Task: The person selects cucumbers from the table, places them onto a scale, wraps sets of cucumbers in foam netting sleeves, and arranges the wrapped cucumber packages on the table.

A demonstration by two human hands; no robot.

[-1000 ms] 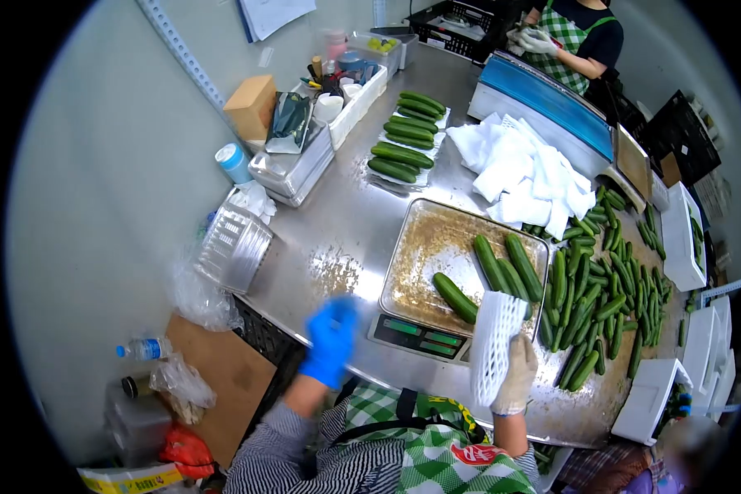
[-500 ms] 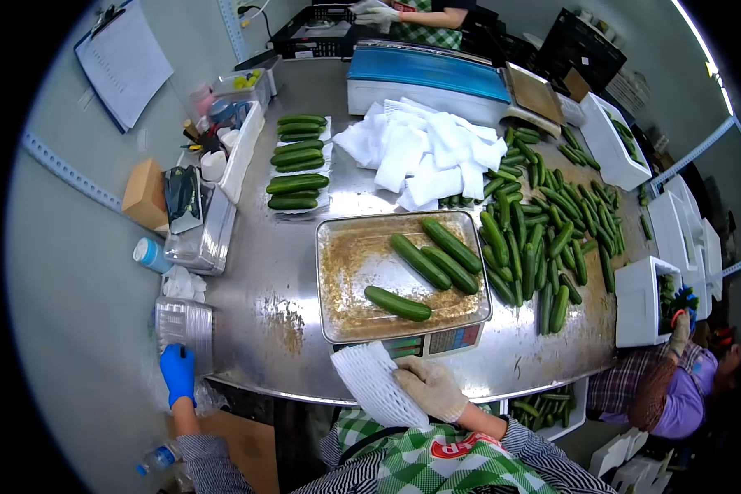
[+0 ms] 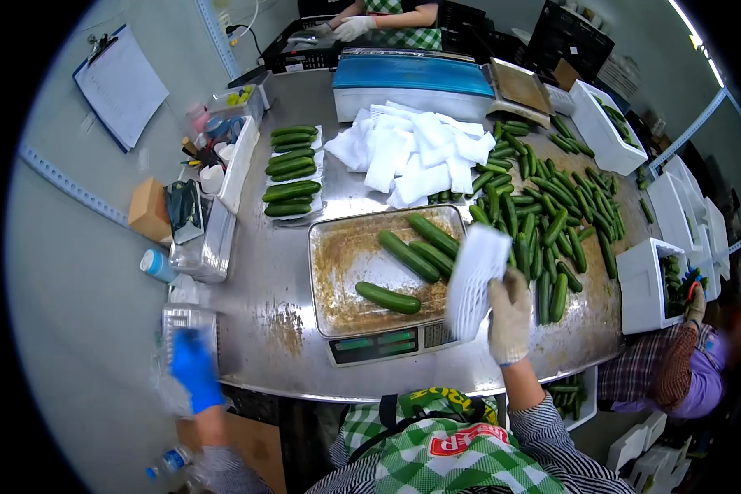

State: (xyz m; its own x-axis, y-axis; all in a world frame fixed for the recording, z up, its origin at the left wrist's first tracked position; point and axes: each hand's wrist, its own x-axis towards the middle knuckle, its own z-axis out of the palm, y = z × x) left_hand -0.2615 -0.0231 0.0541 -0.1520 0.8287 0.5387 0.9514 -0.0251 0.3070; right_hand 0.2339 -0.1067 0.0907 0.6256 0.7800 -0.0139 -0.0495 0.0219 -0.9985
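My right hand, in a cream knit glove, is closed on a white foam net. The net hangs over the right edge of a rusty metal tray, hiding part of it. Several cucumbers lie in that tray, which sits on a scale with a display at its front. My left hand, in a blue glove, is smeared by motion at the near end of a stack of clear plastic trays. Whether its fingers hold one is not visible.
Loose cucumbers cover the table's right side, beside a pile of white foam nets. Cucumbers on white trays stand at back left. A blue-topped machine is behind. Co-workers' gloved hands show at the back and right.
My right hand has risen to the right, carrying the foam net from the table's front edge to the tray's right side. My left hand has shifted slightly right and blurred.
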